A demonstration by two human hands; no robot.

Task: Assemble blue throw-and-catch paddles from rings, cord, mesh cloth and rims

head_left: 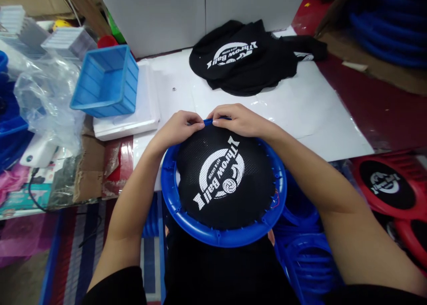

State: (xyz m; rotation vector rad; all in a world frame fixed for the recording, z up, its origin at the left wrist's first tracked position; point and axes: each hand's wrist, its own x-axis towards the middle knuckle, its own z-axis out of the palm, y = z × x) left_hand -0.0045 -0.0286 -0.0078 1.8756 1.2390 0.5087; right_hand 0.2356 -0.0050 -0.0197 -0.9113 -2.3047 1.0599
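A round blue plastic ring (pixel 218 238) rests across my lap and against the table edge. Black mesh fabric (pixel 187 171) printed "Throw Ball" in white spans its inside, hooked along the lower and right rim, with a gap showing at the left. At the ring's far side, my left hand (pixel 183 126) pinches the fabric edge at the rim between thumb and fingers. Close beside it, my right hand (pixel 235 119) grips the same far edge, thumb on the mesh. A thin red thread (pixel 276 200) lies at the right rim.
More black printed fabric pieces (pixel 243 60) lie piled at the back of the white table (pixel 300 118). To the left stands a blue bin (pixel 106 82) on a white foam slab (pixel 147 104), near clear plastic bags (pixel 46 95). Red rings (pixel 363 180) and blue rings (pixel 307 256) are stacked at right.
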